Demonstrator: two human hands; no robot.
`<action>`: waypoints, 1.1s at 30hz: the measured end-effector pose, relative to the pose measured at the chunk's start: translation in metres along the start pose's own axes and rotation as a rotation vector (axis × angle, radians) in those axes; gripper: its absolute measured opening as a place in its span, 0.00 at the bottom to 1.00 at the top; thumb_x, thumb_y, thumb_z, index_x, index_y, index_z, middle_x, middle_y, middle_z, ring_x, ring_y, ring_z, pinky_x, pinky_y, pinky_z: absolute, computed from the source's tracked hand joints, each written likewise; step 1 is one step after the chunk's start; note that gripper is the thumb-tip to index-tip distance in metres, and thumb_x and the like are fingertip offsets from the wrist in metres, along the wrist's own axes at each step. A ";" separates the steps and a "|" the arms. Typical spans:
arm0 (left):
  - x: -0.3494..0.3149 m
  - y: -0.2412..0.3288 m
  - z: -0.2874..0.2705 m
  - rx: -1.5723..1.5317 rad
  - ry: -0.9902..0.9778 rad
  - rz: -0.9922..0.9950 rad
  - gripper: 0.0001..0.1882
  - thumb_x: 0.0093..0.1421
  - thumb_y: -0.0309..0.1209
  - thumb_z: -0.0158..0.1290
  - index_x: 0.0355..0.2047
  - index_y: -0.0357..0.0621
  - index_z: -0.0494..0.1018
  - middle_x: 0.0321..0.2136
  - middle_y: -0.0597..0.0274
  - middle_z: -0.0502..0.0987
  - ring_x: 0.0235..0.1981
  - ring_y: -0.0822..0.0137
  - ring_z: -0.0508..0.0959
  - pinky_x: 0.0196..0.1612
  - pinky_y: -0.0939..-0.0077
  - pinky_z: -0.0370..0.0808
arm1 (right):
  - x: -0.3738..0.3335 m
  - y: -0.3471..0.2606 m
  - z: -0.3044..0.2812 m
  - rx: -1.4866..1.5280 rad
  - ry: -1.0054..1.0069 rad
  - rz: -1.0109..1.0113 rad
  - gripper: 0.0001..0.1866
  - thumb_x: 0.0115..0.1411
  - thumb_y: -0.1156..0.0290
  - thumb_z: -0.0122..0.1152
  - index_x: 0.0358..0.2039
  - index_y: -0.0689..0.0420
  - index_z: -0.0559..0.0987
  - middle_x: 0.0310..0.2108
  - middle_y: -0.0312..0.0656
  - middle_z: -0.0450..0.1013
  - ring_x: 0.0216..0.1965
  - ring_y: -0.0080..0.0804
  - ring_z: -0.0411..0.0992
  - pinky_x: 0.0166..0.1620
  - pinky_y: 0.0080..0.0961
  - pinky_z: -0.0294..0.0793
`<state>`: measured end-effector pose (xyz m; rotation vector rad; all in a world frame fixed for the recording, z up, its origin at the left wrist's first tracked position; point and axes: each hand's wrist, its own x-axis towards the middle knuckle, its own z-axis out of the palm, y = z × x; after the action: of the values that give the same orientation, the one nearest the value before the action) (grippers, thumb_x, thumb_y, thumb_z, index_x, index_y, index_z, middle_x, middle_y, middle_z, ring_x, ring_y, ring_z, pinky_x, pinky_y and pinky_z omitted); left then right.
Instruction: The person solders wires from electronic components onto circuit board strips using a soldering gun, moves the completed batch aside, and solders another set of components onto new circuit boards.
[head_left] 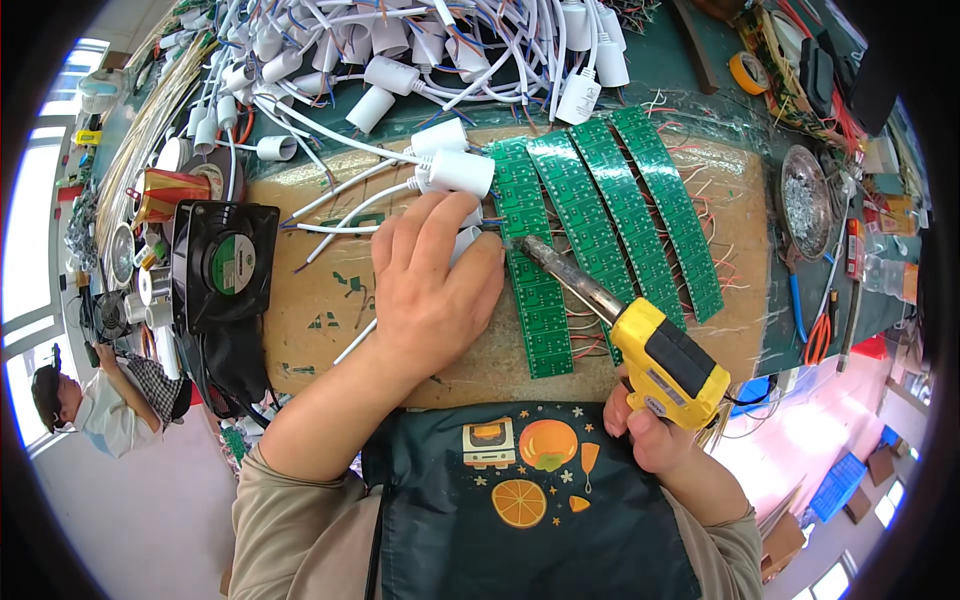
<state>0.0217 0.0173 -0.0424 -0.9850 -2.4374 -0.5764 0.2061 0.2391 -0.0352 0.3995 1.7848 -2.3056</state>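
Observation:
My right hand [648,428] is closed round the grip of a yellow and black soldering gun [672,362], its metal tip pointing up and left. That tip touches or hovers just over the leftmost green circuit board strip [535,300]. My left hand [435,285] lies left of the strip, fingers curled round a white lamp holder [464,243] that they partly hide. A short wire end runs from there toward the tip. Another white lamp holder [462,172] with a white cable lies at my fingertips. More green board strips [650,210], with red and white wires, lie side by side to the right.
A worn brown board [735,240] covers the work area. Many white lamp holders [390,75] with cables are heaped behind it. On the left stands a black fan [222,265]; on the right, a metal bowl [806,205] and blue-handled pliers [797,305]. Another person [120,400] sits far left.

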 end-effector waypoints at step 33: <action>0.004 -0.001 -0.008 -0.193 -0.045 -0.020 0.12 0.45 0.23 0.63 0.32 0.46 0.77 0.49 0.53 0.73 0.52 0.49 0.73 0.51 0.58 0.67 | -0.004 0.003 -0.007 0.070 -0.036 0.023 0.39 0.59 0.55 0.66 0.62 0.62 0.60 0.25 0.37 0.66 0.22 0.26 0.64 0.28 0.25 0.67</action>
<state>0.0207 0.0148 -0.0341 -1.0599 -2.4688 -0.8180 0.2117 0.2447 -0.0381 0.3847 1.6776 -2.3499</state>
